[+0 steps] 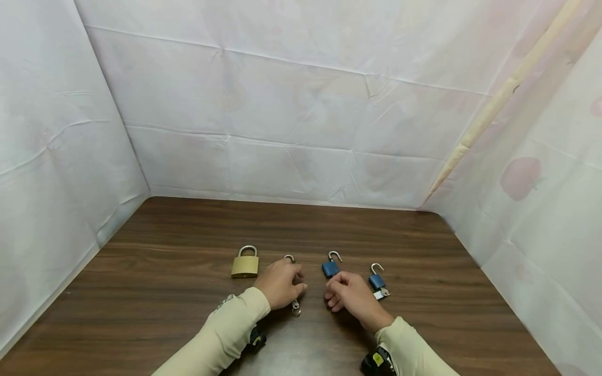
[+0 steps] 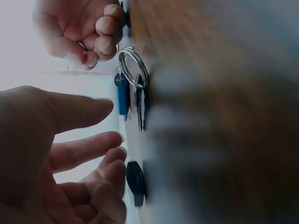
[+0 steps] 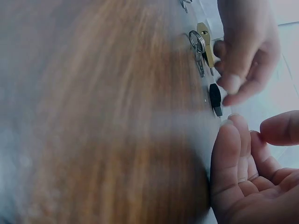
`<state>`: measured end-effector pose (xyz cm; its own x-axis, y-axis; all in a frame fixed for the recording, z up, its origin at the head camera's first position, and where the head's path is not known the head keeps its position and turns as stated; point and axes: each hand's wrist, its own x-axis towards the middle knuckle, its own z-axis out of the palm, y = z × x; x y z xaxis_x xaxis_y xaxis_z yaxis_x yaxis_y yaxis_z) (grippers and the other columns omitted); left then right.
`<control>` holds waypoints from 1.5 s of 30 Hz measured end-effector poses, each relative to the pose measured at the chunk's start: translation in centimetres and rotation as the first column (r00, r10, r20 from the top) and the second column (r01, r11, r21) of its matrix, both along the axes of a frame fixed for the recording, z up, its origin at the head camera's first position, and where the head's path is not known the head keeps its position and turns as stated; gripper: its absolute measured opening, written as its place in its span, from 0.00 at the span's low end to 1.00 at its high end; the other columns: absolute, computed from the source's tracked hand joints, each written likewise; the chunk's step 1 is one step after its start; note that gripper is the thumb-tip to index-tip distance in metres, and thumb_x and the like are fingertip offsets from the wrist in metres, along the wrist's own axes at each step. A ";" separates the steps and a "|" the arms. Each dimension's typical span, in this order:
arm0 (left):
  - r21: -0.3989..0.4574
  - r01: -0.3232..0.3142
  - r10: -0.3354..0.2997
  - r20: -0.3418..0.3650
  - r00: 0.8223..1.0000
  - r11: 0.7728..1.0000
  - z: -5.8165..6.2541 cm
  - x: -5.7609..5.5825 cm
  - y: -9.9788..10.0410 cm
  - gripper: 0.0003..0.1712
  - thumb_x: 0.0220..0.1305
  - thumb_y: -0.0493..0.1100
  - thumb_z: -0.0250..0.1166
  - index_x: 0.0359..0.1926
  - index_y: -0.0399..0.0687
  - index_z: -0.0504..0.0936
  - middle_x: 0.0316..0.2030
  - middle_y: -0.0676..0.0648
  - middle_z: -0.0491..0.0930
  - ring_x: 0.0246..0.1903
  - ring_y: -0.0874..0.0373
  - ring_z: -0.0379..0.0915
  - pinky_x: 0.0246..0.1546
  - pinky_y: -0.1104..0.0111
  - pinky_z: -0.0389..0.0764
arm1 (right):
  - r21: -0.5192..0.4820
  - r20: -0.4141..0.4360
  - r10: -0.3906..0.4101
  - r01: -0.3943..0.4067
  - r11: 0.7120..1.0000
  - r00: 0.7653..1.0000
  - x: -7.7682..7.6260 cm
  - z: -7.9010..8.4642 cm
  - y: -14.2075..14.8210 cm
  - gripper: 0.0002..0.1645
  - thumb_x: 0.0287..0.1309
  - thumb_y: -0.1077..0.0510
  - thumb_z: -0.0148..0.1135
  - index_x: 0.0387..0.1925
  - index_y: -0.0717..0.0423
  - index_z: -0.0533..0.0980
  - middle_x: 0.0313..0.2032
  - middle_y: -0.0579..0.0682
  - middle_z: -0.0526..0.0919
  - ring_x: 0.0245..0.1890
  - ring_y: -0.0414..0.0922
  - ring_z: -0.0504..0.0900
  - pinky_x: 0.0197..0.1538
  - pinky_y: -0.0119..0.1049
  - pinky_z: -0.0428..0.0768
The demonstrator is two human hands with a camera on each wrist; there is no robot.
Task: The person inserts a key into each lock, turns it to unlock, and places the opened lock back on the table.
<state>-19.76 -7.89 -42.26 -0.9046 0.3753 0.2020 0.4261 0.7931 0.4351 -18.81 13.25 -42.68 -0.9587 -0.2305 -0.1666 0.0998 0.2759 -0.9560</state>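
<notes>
Right of the brass padlock (image 1: pixel 245 267), closed and seemingly left to do, two blue padlocks (image 1: pixel 331 269) sit unlocked, a part-hidden lock (image 1: pixel 289 256) unclear under loosely spread left hand (image 1: pixel 281 283); right hand (image 1: pixel 350 296) relaxed, both empty.

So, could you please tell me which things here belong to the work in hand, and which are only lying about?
Probably in the work, by nearness:
shackle just beyond the left hand
ringed keys below that hand
middle blue padlock, just beyond the right hand

Seemingly just lying about:
large brass padlock, left
rightmost blue padlock
silver keys beside it
</notes>
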 end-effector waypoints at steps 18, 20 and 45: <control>-0.044 0.008 -0.004 0.093 0.996 0.999 -0.1 1.8 -1.9 0.10 0.63 0.47 0.72 0.42 0.50 0.86 0.34 0.53 0.78 0.34 0.57 0.76 0.35 0.62 0.78 | 0.037 -0.016 0.002 -0.001 0.999 1.000 0.2 -0.5 -0.2 0.10 0.68 0.60 0.56 0.38 0.66 0.77 0.30 0.56 0.82 0.27 0.46 0.81 0.32 0.42 0.84; -0.035 0.008 -0.005 0.103 0.995 0.999 -0.1 1.9 -1.9 0.12 0.62 0.51 0.72 0.39 0.50 0.84 0.32 0.53 0.77 0.31 0.59 0.75 0.32 0.63 0.77 | 0.033 -0.014 0.005 -0.004 0.999 1.000 0.2 -0.5 -0.2 0.10 0.68 0.60 0.56 0.38 0.66 0.77 0.30 0.55 0.82 0.27 0.46 0.81 0.32 0.42 0.84; 0.271 -0.025 -0.049 0.265 0.963 0.962 0.0 2.0 -2.7 0.06 0.62 0.32 0.67 0.31 0.46 0.85 0.24 0.57 0.79 0.24 0.64 0.73 0.28 0.68 0.76 | -0.004 0.002 0.113 -0.113 0.994 0.994 0.6 0.0 -1.2 0.12 0.69 0.60 0.55 0.40 0.68 0.78 0.31 0.55 0.83 0.27 0.46 0.82 0.33 0.41 0.84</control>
